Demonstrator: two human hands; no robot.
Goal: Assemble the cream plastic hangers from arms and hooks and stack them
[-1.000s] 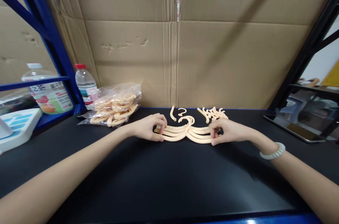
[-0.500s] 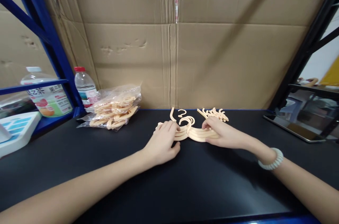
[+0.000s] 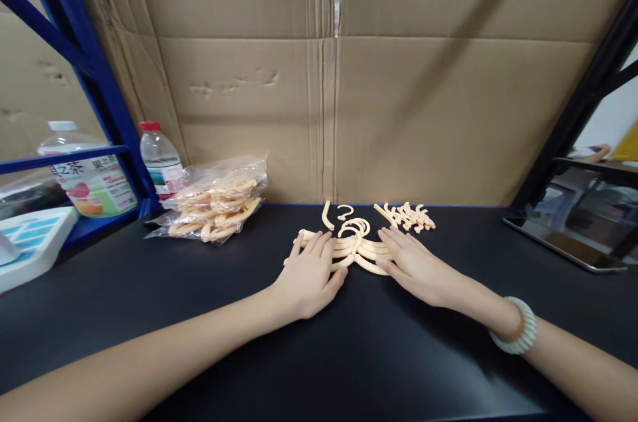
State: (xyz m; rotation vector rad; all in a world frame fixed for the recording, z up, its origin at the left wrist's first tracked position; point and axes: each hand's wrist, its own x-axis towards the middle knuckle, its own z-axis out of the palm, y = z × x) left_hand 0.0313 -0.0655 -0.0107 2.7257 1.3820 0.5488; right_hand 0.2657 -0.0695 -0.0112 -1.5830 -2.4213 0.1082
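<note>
While the hangers (image 3: 355, 249) are being partly covered on the desk (image 3: 359, 359) by the left hand (image 3: 306, 276) and right hand (image 3: 421, 266), palms down, fingers extended, no grip is being shown; light, stiff, smooth handling is being suggested, hold probably being best taken at the curved bars (image 3: 367, 266).

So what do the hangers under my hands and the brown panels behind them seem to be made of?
Hangers: probably moulded plastic, given their uniform cream colour and smooth, faintly glossy curves, though painted wood is possible. Brown panels: matte cardboard, judging by creases and dents.
</note>
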